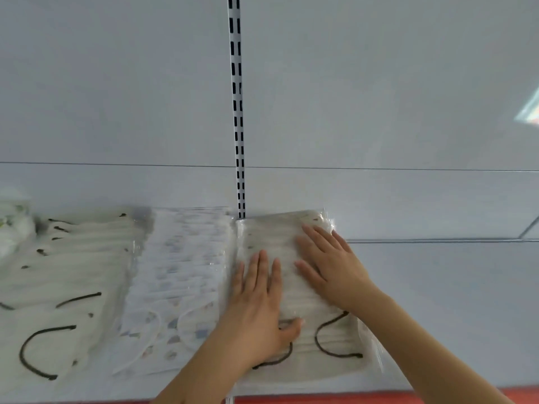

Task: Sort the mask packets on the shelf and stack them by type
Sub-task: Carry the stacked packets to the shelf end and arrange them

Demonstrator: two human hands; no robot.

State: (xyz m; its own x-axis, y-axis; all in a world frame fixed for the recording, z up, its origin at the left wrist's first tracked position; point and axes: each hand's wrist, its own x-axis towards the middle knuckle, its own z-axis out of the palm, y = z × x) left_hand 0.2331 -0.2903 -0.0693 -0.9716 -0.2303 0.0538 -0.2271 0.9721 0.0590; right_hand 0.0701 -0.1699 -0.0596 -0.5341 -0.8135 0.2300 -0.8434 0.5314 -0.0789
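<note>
Three stacks of clear mask packets lie side by side on the white shelf [452, 301]. The right stack [294, 234] holds cream masks with black ear loops. My left hand [259, 304] lies flat on it with straight fingers, the thumb spread to the right. My right hand [329, 263] presses flat on the same stack, fingers pointing to the upper left. A middle stack [180, 275] holds white masks with small coloured prints and white loops. The left stack [58, 287] holds more cream masks with black loops.
A slotted white upright [237, 112] runs down the back panel behind the stacks. Some white packaging [11, 223] sits at the far left. A red strip [320, 399] edges the shelf front. A wire divider [437, 241] runs along the shelf to the right.
</note>
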